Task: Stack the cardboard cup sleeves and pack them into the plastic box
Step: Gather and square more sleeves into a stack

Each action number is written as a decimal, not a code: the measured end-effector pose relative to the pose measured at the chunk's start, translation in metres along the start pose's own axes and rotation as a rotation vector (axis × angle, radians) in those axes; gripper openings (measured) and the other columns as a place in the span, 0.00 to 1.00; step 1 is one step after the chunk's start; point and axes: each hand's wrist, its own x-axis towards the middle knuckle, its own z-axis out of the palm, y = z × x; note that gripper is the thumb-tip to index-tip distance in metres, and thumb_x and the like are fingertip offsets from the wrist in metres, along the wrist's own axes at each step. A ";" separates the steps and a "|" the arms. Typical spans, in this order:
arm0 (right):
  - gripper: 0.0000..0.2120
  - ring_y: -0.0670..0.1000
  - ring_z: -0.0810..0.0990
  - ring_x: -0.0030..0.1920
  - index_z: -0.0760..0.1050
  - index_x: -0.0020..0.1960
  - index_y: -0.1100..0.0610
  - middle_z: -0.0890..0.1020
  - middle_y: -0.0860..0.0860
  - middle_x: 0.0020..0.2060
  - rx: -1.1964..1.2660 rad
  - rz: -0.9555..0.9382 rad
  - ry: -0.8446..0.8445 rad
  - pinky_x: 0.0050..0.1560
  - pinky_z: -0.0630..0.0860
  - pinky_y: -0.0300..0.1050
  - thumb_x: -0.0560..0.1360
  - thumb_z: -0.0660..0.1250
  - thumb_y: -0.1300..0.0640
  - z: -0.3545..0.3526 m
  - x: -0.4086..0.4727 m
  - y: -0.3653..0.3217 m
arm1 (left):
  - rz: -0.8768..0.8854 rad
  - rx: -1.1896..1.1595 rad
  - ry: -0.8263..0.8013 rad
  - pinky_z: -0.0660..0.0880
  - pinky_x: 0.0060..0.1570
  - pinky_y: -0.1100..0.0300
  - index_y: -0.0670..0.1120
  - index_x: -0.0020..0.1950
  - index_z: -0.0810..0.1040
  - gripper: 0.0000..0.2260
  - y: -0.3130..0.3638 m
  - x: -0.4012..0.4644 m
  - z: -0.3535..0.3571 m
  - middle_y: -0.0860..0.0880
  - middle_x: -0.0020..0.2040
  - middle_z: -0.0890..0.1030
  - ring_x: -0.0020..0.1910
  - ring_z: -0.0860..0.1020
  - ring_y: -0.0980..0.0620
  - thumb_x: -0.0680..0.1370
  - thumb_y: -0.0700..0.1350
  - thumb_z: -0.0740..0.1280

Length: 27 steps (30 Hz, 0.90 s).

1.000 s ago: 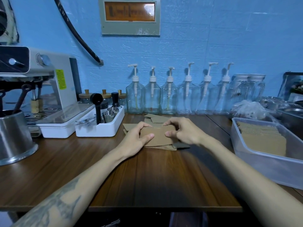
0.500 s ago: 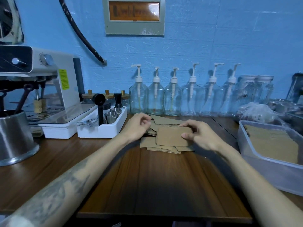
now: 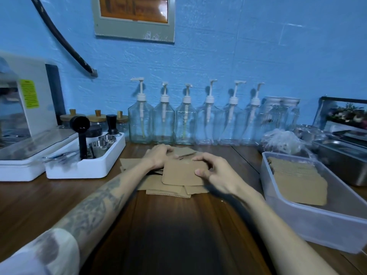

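The right hand (image 3: 215, 176) pinches a flat brown cardboard cup sleeve (image 3: 183, 173) by its right edge, thumb below and fingers curled over the top; this sleeve lies on top of a loose pile of brown cardboard sleeves (image 3: 164, 188) spread on the dark wooden bench (image 3: 168, 225). The left hand (image 3: 158, 158) reaches into the far side of the pile, its fingers curled on another sleeve (image 3: 185, 150) there; whether that grip has closed on it I cannot tell. To the right, well apart from the pile, stands the clear rectangular plastic box (image 3: 309, 221), with a stack of sleeves (image 3: 297, 180) already lying flat inside. A row of clear glass pump bottles (image 3: 186, 120) lines the blue wall (image 3: 238, 56) behind, and a white tray of metal cups (image 3: 87, 159) sits to the left
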 end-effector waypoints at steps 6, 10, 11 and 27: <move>0.13 0.47 0.76 0.54 0.77 0.60 0.49 0.80 0.48 0.56 0.005 -0.008 0.000 0.52 0.69 0.38 0.77 0.70 0.59 -0.001 0.003 0.001 | 0.055 -0.131 0.070 0.70 0.66 0.48 0.47 0.65 0.77 0.24 -0.002 -0.009 -0.006 0.47 0.62 0.75 0.62 0.74 0.47 0.73 0.54 0.75; 0.13 0.44 0.77 0.51 0.78 0.60 0.49 0.81 0.48 0.56 0.028 0.000 0.009 0.51 0.70 0.36 0.77 0.70 0.59 0.000 0.003 0.002 | 0.131 -0.144 0.144 0.66 0.62 0.64 0.44 0.68 0.76 0.25 -0.006 -0.024 -0.016 0.49 0.57 0.70 0.60 0.72 0.49 0.72 0.42 0.77; 0.13 0.42 0.76 0.50 0.78 0.60 0.48 0.81 0.47 0.55 0.027 -0.002 0.012 0.48 0.69 0.33 0.77 0.70 0.58 0.000 0.003 0.002 | 0.153 -0.153 0.168 0.65 0.61 0.66 0.44 0.68 0.75 0.25 -0.007 -0.029 -0.018 0.49 0.58 0.70 0.60 0.72 0.49 0.72 0.40 0.76; 0.38 0.45 0.78 0.43 0.60 0.76 0.49 0.70 0.50 0.52 0.082 0.050 0.103 0.51 0.79 0.41 0.72 0.75 0.59 0.009 0.000 -0.006 | 0.116 -0.791 0.140 0.74 0.38 0.60 0.43 0.56 0.75 0.07 0.006 -0.114 -0.027 0.34 0.48 0.81 0.39 0.77 0.44 0.82 0.34 0.60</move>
